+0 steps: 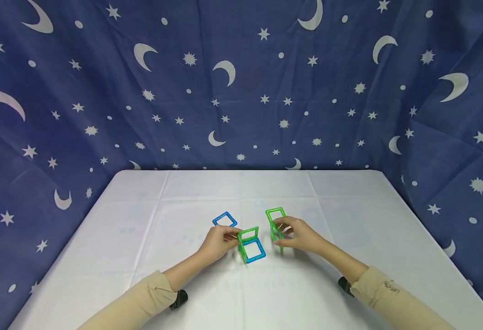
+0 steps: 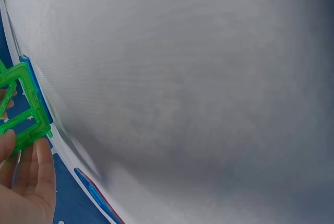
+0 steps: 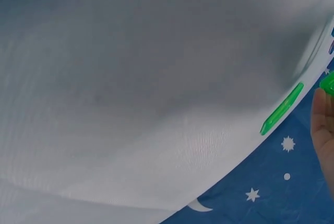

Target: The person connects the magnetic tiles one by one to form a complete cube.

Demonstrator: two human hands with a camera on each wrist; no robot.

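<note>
My left hand (image 1: 218, 244) pinches a green square magnetic tile (image 1: 243, 255) standing upright along the left side of a blue square tile (image 1: 256, 259). Another green tile (image 1: 248, 230) stands at the blue tile's back edge, joining the first at a corner. In the left wrist view, thumb and fingers meet on the green frame (image 2: 37, 101). To the right, my right hand (image 1: 302, 237) holds a separate green square tile (image 1: 272, 233) upright between thumb and fingers, apart from the joined tiles. Behind it lies one more green tile (image 1: 275, 209), partly overlapped by the held one.
A loose blue square tile (image 1: 219, 216) lies behind my left hand, which partly covers it. White cloth covers the table (image 1: 175, 220). Beyond its back edge hangs a blue curtain (image 1: 249, 128) with moons and stars.
</note>
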